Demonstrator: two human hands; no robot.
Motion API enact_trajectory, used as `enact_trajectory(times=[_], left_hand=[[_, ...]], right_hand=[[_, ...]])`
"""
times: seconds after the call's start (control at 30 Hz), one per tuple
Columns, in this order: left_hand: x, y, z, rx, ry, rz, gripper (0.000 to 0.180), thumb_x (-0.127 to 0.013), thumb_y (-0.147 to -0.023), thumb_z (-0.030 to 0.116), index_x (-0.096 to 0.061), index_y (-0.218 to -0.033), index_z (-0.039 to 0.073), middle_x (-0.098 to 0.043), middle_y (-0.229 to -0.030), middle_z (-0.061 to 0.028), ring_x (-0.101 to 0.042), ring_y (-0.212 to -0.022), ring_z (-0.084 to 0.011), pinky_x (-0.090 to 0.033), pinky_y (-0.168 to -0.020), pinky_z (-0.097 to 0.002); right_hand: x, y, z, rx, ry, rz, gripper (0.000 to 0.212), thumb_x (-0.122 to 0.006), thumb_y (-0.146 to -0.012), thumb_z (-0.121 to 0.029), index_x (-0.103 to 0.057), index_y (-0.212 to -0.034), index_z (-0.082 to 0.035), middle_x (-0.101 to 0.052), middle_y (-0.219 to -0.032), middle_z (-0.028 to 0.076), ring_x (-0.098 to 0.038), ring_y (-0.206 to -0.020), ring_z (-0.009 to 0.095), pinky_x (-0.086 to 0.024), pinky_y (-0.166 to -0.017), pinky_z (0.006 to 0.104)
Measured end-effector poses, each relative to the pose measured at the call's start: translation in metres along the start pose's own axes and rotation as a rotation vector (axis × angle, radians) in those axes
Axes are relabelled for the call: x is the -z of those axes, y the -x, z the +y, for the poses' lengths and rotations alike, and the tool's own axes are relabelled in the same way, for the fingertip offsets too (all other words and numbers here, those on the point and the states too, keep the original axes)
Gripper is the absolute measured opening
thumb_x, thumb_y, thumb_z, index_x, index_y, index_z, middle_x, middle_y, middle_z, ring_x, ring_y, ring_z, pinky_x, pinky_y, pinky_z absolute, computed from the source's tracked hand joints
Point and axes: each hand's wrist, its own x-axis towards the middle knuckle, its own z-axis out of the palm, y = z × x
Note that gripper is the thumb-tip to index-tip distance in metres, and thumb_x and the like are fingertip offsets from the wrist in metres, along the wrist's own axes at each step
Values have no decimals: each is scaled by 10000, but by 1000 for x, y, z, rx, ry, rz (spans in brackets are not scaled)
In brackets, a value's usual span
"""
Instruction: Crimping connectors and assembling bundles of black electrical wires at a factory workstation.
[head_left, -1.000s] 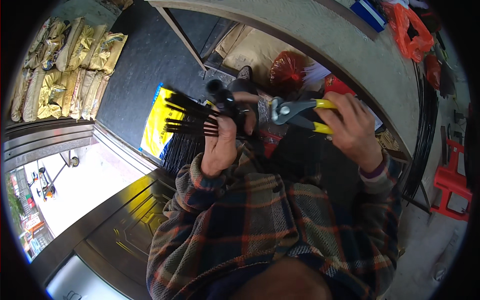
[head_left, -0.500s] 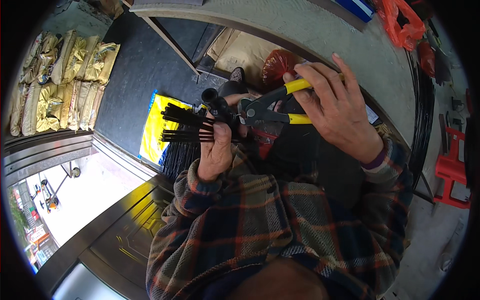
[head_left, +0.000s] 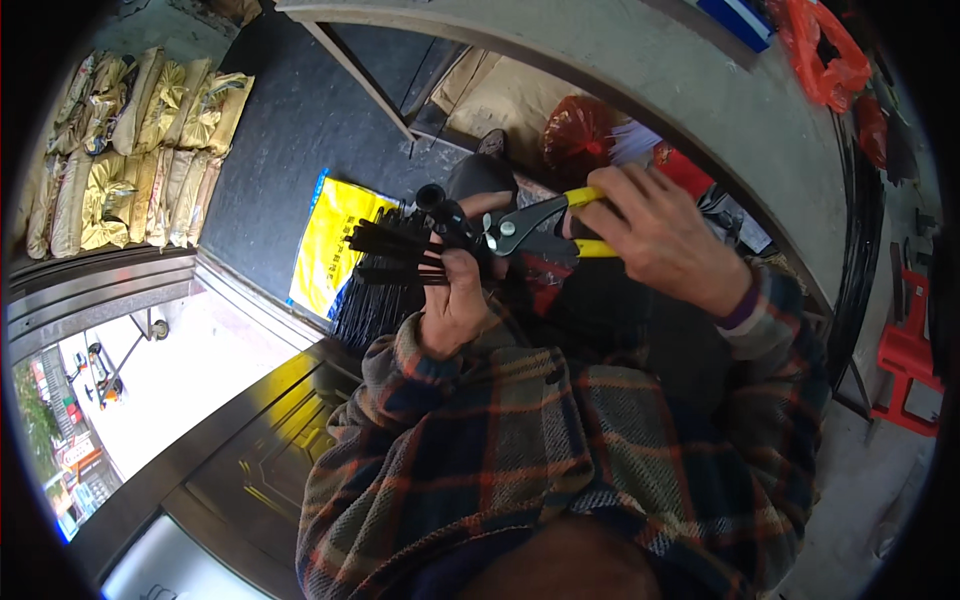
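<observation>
My left hand (head_left: 459, 303) is closed around a bundle of thin black rods (head_left: 388, 243), their ends pointing left in two groups. A black tubular piece with a round open end (head_left: 431, 199) rises just beyond the thumb, by the rods. My right hand (head_left: 672, 240) grips yellow-handled cutting pliers (head_left: 520, 224), fingers over the upper handle. The pliers' head reaches the right side of the black piece, at my left hand. What lies between the jaws is too small to tell. Beneath the bundle, more thin black rods (head_left: 375, 315) lie beside a yellow printed sack (head_left: 333, 225).
Ahead stands a grey-topped table (head_left: 560, 30) with metal legs. A red bag (head_left: 578, 132) sits below it. Tied paper sacks (head_left: 150, 150) are stacked at far left. A red plastic stool (head_left: 910, 355) and long black strips (head_left: 855, 240) are at right.
My right fingers have wrapped round the pliers' handles, which have drawn closer together. The rods remain in my left hand. The whole view has shifted slightly.
</observation>
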Motion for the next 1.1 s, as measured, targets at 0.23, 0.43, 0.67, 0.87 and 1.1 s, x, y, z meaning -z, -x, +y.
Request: enact_trajectory(times=[0.23,0.43,0.67,0.87,1.1], left_hand=[[12,-8,-8,-14,308,-238,723,-387,-818,623,-492,-1111,-30,-492,-704,-27,-442,-644,-82,-360,-585,-221],[6,-5,2,-34,236,-267,617,-346,-820,617,-436,-982,28,-467,-700,-51,-435,-631,-123,-376,-600,-261],[-2,-7,-6,9,179,-175,490,-349,-890,421,-455,-1098,-10,-508,-727,-42,-455,-624,-103,-396,-595,-244],[-32,-21,-31,-284,117,29,301,-390,-884,109,-447,-1159,0,-587,-880,-65,-532,-683,-113,-451,-673,-239],[-18,-36,-11,-329,225,180,476,-304,-927,374,-473,-1098,-36,-526,-675,-38,-452,-501,-125,-370,-496,-231]], right_hand=[[25,1,24,-78,-1043,-483,159,-521,-799,-5,-445,-938,-4,-534,-928,100,-571,-752,184,-457,-670,297],[53,-10,26,-278,-1207,-736,135,-486,-837,-13,-394,-937,-12,-558,-836,72,-563,-607,124,-449,-528,246],[37,-13,25,-255,-1109,-720,195,-496,-842,-30,-387,-1003,-17,-568,-845,73,-560,-620,115,-452,-543,234],[20,23,97,-629,-61,16,337,-554,-834,-284,-444,-1052,-51,-562,-988,143,-576,-859,323,-438,-707,396],[-35,17,87,-60,389,350,294,-652,-712,-208,-568,-923,-21,-599,-1010,107,-585,-891,279,-475,-746,363]])
